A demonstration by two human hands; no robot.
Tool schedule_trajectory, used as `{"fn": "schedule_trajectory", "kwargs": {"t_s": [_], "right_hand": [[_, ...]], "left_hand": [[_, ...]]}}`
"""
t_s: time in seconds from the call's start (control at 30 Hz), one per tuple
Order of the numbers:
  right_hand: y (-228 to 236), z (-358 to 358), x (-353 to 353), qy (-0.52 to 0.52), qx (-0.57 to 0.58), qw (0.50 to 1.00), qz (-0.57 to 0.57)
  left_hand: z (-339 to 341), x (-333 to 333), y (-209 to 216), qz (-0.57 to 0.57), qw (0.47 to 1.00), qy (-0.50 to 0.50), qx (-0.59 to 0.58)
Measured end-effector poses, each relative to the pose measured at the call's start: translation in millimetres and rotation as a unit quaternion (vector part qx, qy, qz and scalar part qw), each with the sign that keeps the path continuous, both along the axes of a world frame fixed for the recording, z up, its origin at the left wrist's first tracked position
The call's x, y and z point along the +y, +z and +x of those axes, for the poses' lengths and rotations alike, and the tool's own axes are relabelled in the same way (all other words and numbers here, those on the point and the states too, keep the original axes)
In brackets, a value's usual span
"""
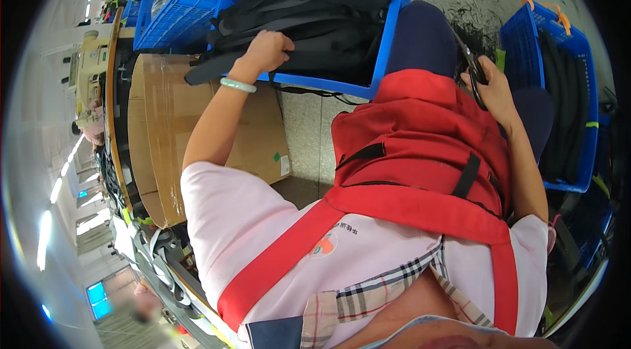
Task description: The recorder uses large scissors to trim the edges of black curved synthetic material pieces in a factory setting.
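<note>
My left hand (266, 52), with a pale bangle on the wrist, is over the near left part of a heap of long black fabric strips (315, 14). Its fingers are curled against the strips and closed on one; the fingertips are partly hidden. The heap fills a blue plastic crate (384, 53), and one strip end (200, 73) juts out past its near left corner. Beside my right thigh, my right hand (494, 91) is closed round the dark handles of a pair of scissors (474, 68). The metal blades point away from me.
A brown cardboard box (217, 139) stands left of my lap. To the right is another blue crate (526, 53) with black rolled or folded pieces. Black thread scraps (476, 27) litter the floor ahead. Further blue crates (181, 14) stand far left, near a sewing machine (92, 76).
</note>
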State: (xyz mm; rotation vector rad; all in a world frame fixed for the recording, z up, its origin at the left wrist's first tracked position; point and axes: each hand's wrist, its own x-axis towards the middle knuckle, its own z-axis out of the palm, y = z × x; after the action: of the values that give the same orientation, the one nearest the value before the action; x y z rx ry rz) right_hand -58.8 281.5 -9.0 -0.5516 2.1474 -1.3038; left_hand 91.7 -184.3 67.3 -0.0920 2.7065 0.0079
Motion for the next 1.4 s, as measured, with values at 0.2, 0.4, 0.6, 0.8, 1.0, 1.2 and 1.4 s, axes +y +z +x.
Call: {"fn": "schedule_trajectory", "kwargs": {"t_s": [0.2,0.4,0.6,0.8,1.0,1.2,1.4], "right_hand": [[57.8,21.6,-55.1,0.05,0.012,0.971,-0.233],[58.9,32.0,-84.6,0.088,0.03,0.976,-0.196],[51.9,21.7,-39.8,-0.01,-0.047,0.973,-0.224],[53.0,28.1,-28.5,-0.028,-0.064,0.974,-0.216],[47.9,44.8,-17.6,-0.033,-0.093,0.981,-0.167],[46.4,48.8,-6.9,-0.02,-0.093,0.984,-0.148],[46.0,46.0,-5.8,-0.001,-0.009,0.996,-0.088]], "left_hand": [[-30.4,105.0,95.6,0.103,0.964,-0.187,0.157],[-57.5,152.3,103.7,0.197,0.924,-0.246,0.216],[-32.5,171.9,65.8,0.481,0.76,0.022,0.437],[-17.3,211.0,-29.8,0.752,0.611,0.234,0.087],[-67.2,200.8,-26.0,0.888,0.308,0.301,0.158],[-72.6,201.3,-2.9,0.866,0.356,0.287,0.202],[-74.4,205.1,-3.2,0.874,0.354,0.264,0.202]]}}
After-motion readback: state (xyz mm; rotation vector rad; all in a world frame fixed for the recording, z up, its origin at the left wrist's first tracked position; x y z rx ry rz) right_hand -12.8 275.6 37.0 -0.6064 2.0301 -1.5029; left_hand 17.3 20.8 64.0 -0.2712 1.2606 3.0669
